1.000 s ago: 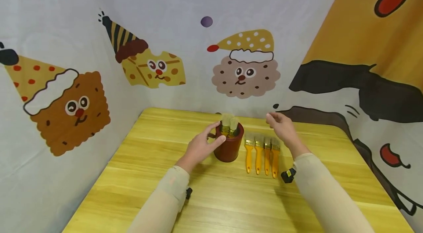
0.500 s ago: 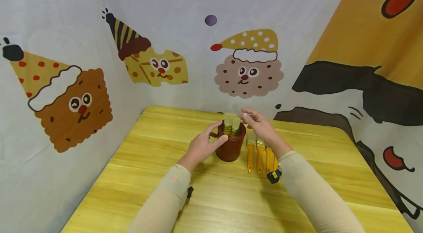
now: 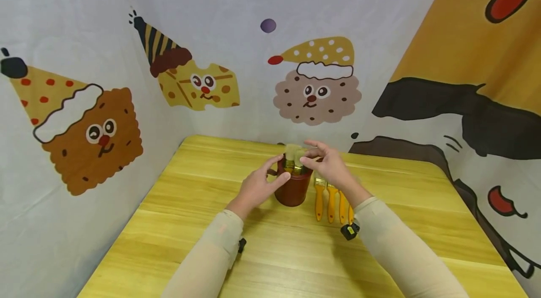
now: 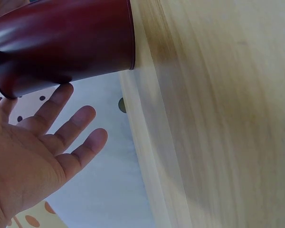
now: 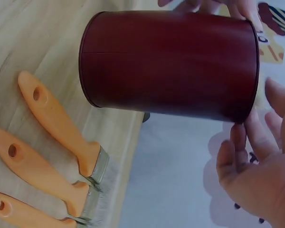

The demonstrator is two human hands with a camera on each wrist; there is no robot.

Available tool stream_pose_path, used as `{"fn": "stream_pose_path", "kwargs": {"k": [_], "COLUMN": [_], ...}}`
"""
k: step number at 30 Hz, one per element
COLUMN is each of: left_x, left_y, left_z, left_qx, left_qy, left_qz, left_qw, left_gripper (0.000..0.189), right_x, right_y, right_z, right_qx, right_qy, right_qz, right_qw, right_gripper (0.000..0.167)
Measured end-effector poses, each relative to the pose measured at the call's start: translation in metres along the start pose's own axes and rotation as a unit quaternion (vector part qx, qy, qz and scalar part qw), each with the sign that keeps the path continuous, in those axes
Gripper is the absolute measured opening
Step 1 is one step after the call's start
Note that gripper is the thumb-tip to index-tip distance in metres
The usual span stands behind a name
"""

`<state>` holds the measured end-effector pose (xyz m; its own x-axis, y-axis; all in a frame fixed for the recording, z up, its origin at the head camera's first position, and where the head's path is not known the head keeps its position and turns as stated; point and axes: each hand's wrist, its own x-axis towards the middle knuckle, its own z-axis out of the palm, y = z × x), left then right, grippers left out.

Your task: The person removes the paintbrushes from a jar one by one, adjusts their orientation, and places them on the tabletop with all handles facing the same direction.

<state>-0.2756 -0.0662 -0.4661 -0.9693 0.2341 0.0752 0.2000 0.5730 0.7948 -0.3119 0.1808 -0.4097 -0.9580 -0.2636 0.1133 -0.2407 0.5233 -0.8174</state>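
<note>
A dark red cup (image 3: 291,192) stands upright on the table. Two paintbrushes (image 3: 291,153) stick out of it, bristles up. At the cup's left side, my left hand (image 3: 258,188) holds the rim between thumb and forefinger; its other fingers (image 4: 76,118) stretch loosely beside the wall. From the right my right hand (image 3: 336,168) reaches over the rim, thumb and fingertips at the bristles of the right-hand brush. Whether they pinch it is unclear, as the brush does not show in the right wrist view. There, its fingers (image 5: 237,142) lie beside the rim.
Several orange-handled paintbrushes (image 3: 319,201) lie in a row right of the cup, bristles away from me, partly covered by the right forearm. The wooden table (image 3: 190,204) ends at a white cartoon-printed cloth (image 3: 236,2) behind.
My right hand has moved left from above the row of paintbrushes to the bristles in the cup, its thumb and fingers drawing nearer each other. My left hand stays at the cup.
</note>
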Motion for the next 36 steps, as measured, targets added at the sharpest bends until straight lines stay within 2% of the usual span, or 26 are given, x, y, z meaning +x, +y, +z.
{"fn": "stream_pose_path", "kwargs": {"k": [5,9,13,17,22,30,36], "left_x": [0.001,0.001,0.001,0.001,-0.001,-0.002,-0.002], "left_y": [0.0,0.0,0.0,-0.001,0.0,0.001,0.002], "left_z": [-0.001,-0.002,-0.002,-0.002,-0.002,-0.001,0.0], "left_qx": [0.001,0.002,0.0,-0.002,-0.003,-0.004,0.001], "left_qy": [-0.003,-0.003,-0.001,0.0,-0.002,-0.001,0.002], "left_qz": [0.002,0.007,0.007,0.006,0.008,0.009,0.009], "left_qw": [1.0,1.0,1.0,1.0,1.0,1.0,1.0], "left_gripper": [0.069,0.069,0.07,0.07,0.069,0.069,0.07], "right_x": [0.0,0.001,0.002,0.002,0.0,-0.004,-0.006], "right_y": [-0.009,-0.017,-0.025,-0.029,-0.029,-0.03,-0.035], "right_z": [0.009,0.017,0.022,0.025,0.025,0.016,0.01], "right_qx": [-0.103,-0.204,-0.275,-0.303,-0.287,-0.159,-0.101], "right_qy": [0.009,0.02,0.028,0.029,0.038,0.053,0.066], "right_qz": [-0.048,-0.081,-0.081,-0.068,-0.069,-0.082,-0.094], "right_qw": [0.9935,0.9753,0.9577,0.9501,0.9548,0.9825,0.9882], "right_gripper": [0.069,0.073,0.075,0.076,0.074,0.071,0.065]}}
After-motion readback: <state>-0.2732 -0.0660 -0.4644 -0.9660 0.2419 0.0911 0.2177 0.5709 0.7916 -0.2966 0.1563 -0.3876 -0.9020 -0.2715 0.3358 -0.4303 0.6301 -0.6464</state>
